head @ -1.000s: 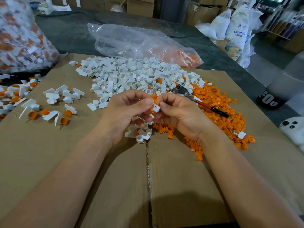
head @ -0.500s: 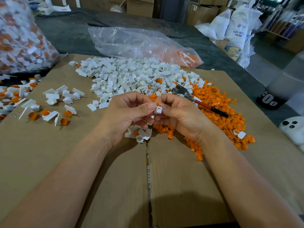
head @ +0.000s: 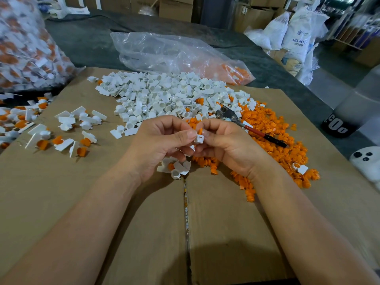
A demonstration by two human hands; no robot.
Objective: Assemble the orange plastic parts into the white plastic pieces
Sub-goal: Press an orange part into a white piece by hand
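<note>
Two hands meet just in front of the white heap point(head: 164, 95). The left hand point(head: 162, 145) and right hand point(head: 228, 147), fingers point(head: 185, 135) curled, pinch one white piece point(head: 199, 138), with an orange part point(head: 199, 131) apparently seated in its top. Far behind the heap, a white sack point(head: 298, 36) reads "ABS RES", the rest unclear.

- Small plastics assembly workshop or factory floor, not a home.
- Bench point(head: 92, 48) has a dark mat with flattened cardboard point(head: 61, 202) laid over it as the work surface.
- Bulk loose stock lies on it: a heap of white pieces point(head: 164, 95) and a heap of orange parts point(head: 277, 130).
- Stuffed parts bag point(head: 24, 48) far left, slack clear bag point(head: 164, 52) far centre.
- White sacks point(head: 298, 31) far right, one printed "ABS".
- Cartons point(head: 174, 7) stacked along the far side; blurred racking point(head: 349, 23) far right.
</note>
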